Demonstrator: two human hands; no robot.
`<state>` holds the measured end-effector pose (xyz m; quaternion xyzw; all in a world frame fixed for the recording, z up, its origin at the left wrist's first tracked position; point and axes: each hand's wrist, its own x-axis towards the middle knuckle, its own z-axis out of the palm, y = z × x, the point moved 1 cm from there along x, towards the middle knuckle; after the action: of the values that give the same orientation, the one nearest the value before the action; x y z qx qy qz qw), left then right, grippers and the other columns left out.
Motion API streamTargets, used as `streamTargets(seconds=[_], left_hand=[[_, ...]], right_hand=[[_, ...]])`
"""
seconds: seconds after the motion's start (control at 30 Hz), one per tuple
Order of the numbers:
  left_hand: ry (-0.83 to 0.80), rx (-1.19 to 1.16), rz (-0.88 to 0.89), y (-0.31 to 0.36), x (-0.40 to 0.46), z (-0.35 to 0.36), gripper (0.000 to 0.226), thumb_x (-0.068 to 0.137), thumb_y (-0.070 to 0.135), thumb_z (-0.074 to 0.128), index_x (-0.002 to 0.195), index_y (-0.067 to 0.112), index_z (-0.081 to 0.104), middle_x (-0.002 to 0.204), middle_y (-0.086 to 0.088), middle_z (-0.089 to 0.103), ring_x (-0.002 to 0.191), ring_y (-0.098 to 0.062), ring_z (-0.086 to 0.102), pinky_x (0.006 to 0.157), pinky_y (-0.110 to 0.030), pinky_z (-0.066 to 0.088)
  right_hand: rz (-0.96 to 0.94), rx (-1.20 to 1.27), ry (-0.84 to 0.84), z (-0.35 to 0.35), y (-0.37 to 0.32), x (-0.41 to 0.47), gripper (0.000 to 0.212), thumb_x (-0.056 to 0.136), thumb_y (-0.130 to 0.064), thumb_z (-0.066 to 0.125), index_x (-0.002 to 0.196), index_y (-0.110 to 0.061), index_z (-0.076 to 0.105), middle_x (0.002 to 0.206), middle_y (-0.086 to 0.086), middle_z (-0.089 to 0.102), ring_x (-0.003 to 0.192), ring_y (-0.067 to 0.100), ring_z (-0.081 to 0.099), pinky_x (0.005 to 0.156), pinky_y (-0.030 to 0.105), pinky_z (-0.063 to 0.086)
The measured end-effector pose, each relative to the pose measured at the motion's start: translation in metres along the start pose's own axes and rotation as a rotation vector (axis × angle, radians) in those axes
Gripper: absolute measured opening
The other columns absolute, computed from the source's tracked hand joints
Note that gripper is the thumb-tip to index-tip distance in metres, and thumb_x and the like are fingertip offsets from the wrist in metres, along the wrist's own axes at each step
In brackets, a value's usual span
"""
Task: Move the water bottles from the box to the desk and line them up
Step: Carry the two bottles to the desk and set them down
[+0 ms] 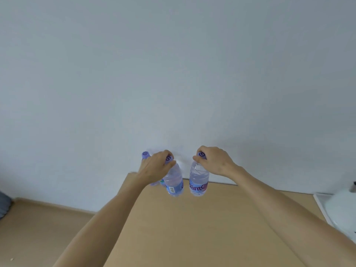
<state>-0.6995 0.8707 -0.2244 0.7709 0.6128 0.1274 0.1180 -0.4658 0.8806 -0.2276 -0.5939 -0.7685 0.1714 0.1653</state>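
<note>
Two clear water bottles with purple caps and blue labels stand at the far edge of the tan desk (192, 228), against the white wall. My left hand (156, 166) grips the cap of the left bottle (174, 180). My right hand (213, 160) grips the cap of the right bottle (198, 180). A third bottle (145, 155) stands behind my left hand, mostly hidden; only its cap and a bit of its base show. The box is out of view.
A white object (341, 209) lies at the desk's right edge. Light wooden floor (38, 228) shows to the left of the desk, with a grey object (3, 203) at the far left edge. The white wall fills the upper view.
</note>
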Motion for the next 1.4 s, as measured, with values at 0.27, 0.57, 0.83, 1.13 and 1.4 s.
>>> streamTargets(seconds=[0.27, 0.57, 0.83, 1.13, 1.4], left_hand=[[-0.158, 0.059, 0.161, -0.023, 0.067, 0.034, 0.03, 0.095, 0.046, 0.044, 0.119, 0.03, 0.051, 0.118, 0.008, 0.06, 0.1, -0.022, 0.058, 0.076, -0.036, 0.043], [-0.241, 0.046, 0.272, -0.036, 0.099, 0.068, 0.028, 0.096, 0.037, 0.047, 0.121, 0.028, 0.051, 0.122, 0.006, 0.057, 0.104, -0.024, 0.056, 0.083, -0.037, 0.044], [-0.222, 0.048, 0.345, -0.038, 0.105, 0.071, 0.026, 0.096, 0.033, 0.048, 0.12, 0.024, 0.051, 0.119, 0.003, 0.058, 0.1, -0.026, 0.057, 0.08, -0.039, 0.045], [-0.234, 0.029, 0.353, -0.039, 0.104, 0.067, 0.028, 0.095, 0.035, 0.05, 0.122, 0.027, 0.051, 0.123, 0.006, 0.057, 0.1, -0.024, 0.057, 0.075, -0.035, 0.046], [-0.263, 0.135, 0.333, -0.037, 0.111, 0.035, 0.038, 0.092, 0.057, 0.045, 0.125, 0.036, 0.043, 0.103, 0.009, 0.066, 0.093, -0.022, 0.06, 0.071, -0.033, 0.043]], right_hand=[[0.113, 0.016, -0.027, 0.035, 0.01, 0.04, 0.027, 0.089, -0.048, 0.057, 0.101, -0.024, 0.058, 0.089, -0.01, 0.059, 0.081, 0.016, 0.056, 0.065, 0.028, 0.041], [0.154, -0.006, -0.016, 0.063, 0.022, 0.055, 0.023, 0.088, -0.041, 0.059, 0.1, -0.022, 0.061, 0.096, -0.008, 0.063, 0.082, 0.015, 0.054, 0.068, 0.027, 0.042], [0.168, -0.038, 0.008, 0.067, 0.024, 0.057, 0.026, 0.087, -0.041, 0.059, 0.104, -0.021, 0.061, 0.102, -0.004, 0.066, 0.088, 0.019, 0.058, 0.071, 0.029, 0.044], [0.155, -0.056, -0.001, 0.069, 0.022, 0.055, 0.026, 0.088, -0.04, 0.06, 0.106, -0.02, 0.059, 0.105, -0.004, 0.064, 0.092, 0.019, 0.058, 0.071, 0.029, 0.042], [0.281, 0.034, -0.054, 0.045, 0.023, 0.038, 0.047, 0.082, -0.066, 0.053, 0.121, -0.04, 0.046, 0.09, -0.008, 0.059, 0.086, 0.015, 0.054, 0.069, 0.032, 0.037]])
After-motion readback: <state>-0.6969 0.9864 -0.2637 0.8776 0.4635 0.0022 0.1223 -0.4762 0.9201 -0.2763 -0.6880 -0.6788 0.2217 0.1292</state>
